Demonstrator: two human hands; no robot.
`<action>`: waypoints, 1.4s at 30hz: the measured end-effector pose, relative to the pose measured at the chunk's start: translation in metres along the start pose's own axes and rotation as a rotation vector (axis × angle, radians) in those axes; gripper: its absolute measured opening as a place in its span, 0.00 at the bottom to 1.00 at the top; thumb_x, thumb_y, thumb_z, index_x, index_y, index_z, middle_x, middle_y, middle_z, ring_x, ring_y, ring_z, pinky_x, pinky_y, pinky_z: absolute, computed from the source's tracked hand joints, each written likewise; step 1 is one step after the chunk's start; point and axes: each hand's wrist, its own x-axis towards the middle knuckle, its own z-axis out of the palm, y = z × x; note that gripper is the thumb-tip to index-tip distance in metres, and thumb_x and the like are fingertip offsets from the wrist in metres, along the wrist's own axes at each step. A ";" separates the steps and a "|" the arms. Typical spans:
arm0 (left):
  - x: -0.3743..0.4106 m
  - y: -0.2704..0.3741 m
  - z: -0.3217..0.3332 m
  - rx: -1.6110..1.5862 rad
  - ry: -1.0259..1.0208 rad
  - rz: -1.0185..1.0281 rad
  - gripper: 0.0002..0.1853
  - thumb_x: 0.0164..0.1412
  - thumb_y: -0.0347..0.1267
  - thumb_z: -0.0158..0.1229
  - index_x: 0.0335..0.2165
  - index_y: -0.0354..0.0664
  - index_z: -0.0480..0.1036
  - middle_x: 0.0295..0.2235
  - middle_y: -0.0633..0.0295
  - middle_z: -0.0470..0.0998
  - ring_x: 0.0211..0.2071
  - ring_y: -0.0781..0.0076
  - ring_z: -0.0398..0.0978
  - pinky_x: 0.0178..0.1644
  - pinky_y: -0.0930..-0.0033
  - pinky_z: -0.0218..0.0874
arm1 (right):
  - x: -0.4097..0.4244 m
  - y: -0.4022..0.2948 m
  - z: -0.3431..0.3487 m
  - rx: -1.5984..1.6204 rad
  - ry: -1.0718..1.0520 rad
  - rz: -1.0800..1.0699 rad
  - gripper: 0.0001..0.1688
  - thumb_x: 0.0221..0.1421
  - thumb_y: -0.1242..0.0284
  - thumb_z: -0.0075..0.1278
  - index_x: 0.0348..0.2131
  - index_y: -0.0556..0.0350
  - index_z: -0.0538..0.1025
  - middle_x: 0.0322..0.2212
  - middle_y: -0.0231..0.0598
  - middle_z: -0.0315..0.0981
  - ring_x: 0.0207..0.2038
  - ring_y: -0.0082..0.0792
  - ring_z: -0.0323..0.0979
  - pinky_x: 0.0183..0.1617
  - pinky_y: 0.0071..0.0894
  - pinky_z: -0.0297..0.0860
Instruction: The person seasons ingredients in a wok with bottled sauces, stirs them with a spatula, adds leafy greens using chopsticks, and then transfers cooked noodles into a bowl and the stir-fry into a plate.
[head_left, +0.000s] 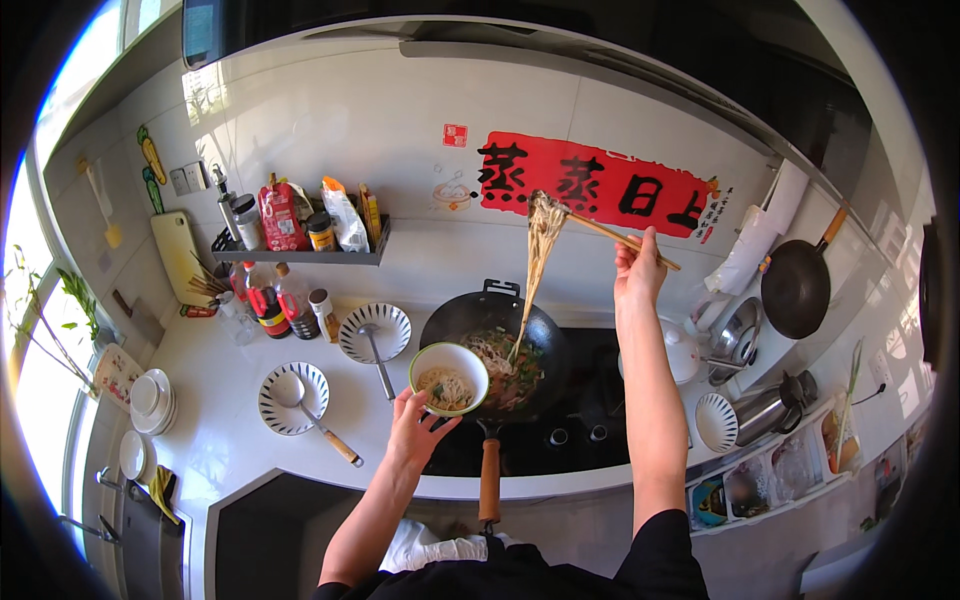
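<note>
My left hand (420, 431) holds a white bowl with a green rim (471, 358), tilted so that the noodles (450, 388) in it show. In my right hand (641, 266) is a pair of wooden chopsticks (600, 226), raised high. A long bundle of noodles (541, 240) hangs from their tips and trails down into a black wok (450, 307). Noodles, chopped greens and what looks like meat (525, 386) lie in the wok, partly hidden by the bowl. The wok's wooden handle (489, 480) points towards me.
A ladle (371, 345) and a wooden-handled spoon (330, 435) rest in patterned plates left of the black cooktop (592, 405). Bottles (292, 304) stand under a wall shelf (300, 255) of seasonings. At right are a pan (795, 289), a white pot (675, 352) and a patterned dish (716, 421).
</note>
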 end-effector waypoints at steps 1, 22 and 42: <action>0.001 -0.002 0.003 0.007 0.012 0.007 0.25 0.54 0.34 0.57 0.48 0.53 0.55 0.47 0.56 0.59 0.52 0.52 0.61 0.51 0.37 0.61 | 0.000 -0.002 0.000 -0.004 0.008 0.005 0.21 0.59 0.57 0.48 0.25 0.57 0.71 0.15 0.34 0.70 0.16 0.23 0.68 0.20 0.17 0.63; 0.039 -0.039 0.030 0.061 0.269 -0.016 0.37 0.52 0.31 0.61 0.53 0.54 0.46 0.52 0.53 0.55 0.51 0.51 0.60 0.49 0.42 0.63 | 0.007 -0.030 0.025 0.036 -0.044 -0.034 0.21 0.60 0.59 0.47 0.25 0.59 0.72 0.16 0.35 0.71 0.16 0.23 0.69 0.18 0.17 0.64; 0.054 -0.047 0.045 -0.104 -0.044 -0.129 0.23 0.53 0.36 0.57 0.46 0.52 0.58 0.49 0.49 0.58 0.54 0.46 0.58 0.55 0.37 0.57 | -0.101 0.003 -0.058 -0.643 -0.657 0.056 0.19 0.59 0.65 0.49 0.25 0.65 0.76 0.13 0.33 0.68 0.13 0.21 0.68 0.16 0.18 0.64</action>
